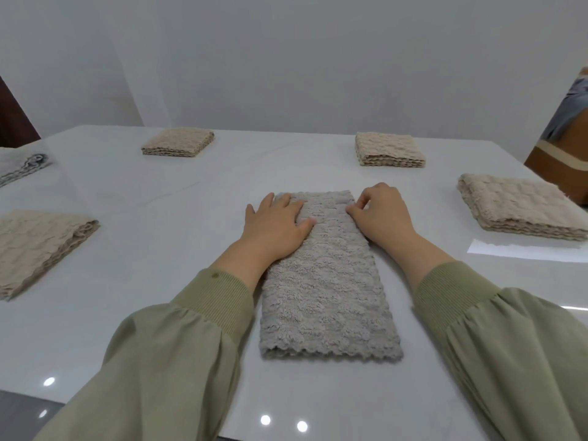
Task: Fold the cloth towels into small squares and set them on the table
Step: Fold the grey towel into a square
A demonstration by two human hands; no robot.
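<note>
Grey towel (327, 291) sits nearest, a long folded strip running away from me at mid-bench (159, 313). Left grip (275, 224) lies flat with fingers straight, pinning the far end so it can't skid. Right grip (380, 214) is curled, pinching the far right edge, probably to line up layers for the next fold. Count: one grey strip in work, four beige ones done: far-left towel (177, 141), far-right towel (388, 149), right towel (521, 206), left towel (38, 246).
</note>
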